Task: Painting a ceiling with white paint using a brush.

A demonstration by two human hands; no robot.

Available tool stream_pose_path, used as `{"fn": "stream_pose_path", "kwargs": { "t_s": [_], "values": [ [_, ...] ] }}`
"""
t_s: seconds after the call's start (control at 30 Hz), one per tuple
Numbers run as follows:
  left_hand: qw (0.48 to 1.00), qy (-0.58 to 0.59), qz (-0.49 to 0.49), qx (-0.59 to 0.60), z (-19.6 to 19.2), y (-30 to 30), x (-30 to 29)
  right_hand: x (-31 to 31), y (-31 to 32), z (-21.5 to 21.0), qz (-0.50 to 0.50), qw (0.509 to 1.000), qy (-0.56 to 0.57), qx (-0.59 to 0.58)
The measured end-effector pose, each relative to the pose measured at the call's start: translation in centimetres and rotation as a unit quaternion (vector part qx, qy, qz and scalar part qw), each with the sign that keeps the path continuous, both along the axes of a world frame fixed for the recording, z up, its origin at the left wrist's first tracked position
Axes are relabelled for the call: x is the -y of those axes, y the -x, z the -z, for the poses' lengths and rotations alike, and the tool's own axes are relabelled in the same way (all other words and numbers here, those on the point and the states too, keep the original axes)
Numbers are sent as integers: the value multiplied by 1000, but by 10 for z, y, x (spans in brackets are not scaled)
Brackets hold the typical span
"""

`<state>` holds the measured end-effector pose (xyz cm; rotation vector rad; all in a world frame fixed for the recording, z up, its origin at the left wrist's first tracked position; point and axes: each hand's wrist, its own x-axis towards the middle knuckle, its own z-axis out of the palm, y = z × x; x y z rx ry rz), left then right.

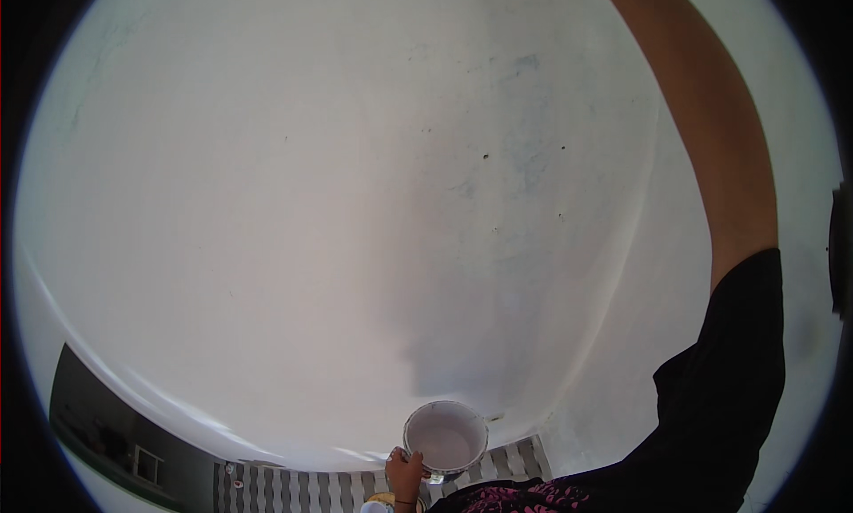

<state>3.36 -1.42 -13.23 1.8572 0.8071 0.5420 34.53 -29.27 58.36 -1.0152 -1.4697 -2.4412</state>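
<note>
The wall [293, 202] is white all over, with a grey shadow in the middle and faint bluish smudges and a few dark specks to the right. The bucket [445, 437] is white inside, with a pale grey rim. The floor [293, 491] near the bottom shows grey and white stripes. The sleeve [737, 389] on the right is black. Near the bottom edge, a piece of cloth [524, 497] is dark with a pink flower pattern.

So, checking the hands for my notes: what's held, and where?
The left hand grips the white bucket at its near rim. The right hand is out of view, arm raised.
</note>
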Motion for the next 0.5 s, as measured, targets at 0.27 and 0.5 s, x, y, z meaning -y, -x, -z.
{"fn": "stream_pose_path", "kwargs": {
  "t_s": [0.27,0.5],
  "values": [
    [993,109,8,37,-12,1,5,-6,-13,163,13,998,44,-52],
    [998,-41,29,-40,10,18,-18,-4,47,292,-21,964,120,-235]
  ]
}}
